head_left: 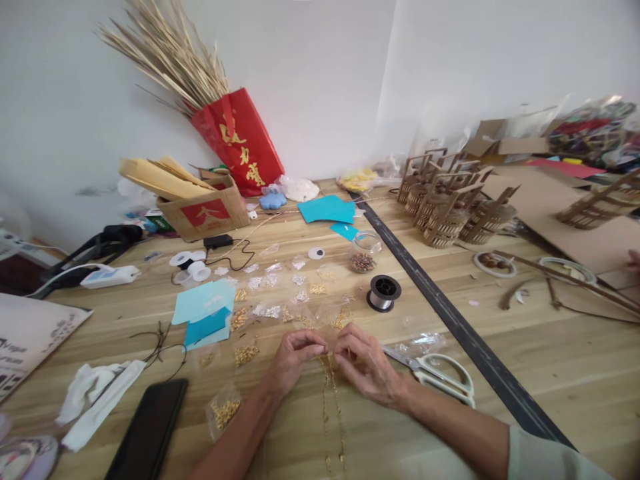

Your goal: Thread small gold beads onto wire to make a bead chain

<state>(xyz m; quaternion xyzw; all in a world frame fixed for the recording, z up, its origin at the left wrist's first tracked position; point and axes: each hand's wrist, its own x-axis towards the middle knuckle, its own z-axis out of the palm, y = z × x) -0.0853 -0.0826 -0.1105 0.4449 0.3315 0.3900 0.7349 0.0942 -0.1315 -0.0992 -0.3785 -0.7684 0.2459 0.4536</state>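
My left hand [296, 360] and my right hand [369, 367] meet close together over the wooden table, thumbs and fingertips pinched. From between them a thin gold beaded chain [326, 400] hangs down toward the table's near side in two strands. Its upper end lies at my fingertips, where the exact grip is too small to make out. Just beyond my fingers are gold beads [343, 317] and small bags of silver pieces [267, 311]. White-handled scissors [440, 373] lie beside my right wrist. A bag of gold beads [225, 410] sits left of my left forearm.
A spool of wire [384, 293] and a jar of beads [363, 260] stand beyond my right hand. Blue sheets [205, 313] and a black phone [149, 430] lie left. Small woven baskets [445, 223] stand back right. Another person's hand [634, 267] shows at the right edge.
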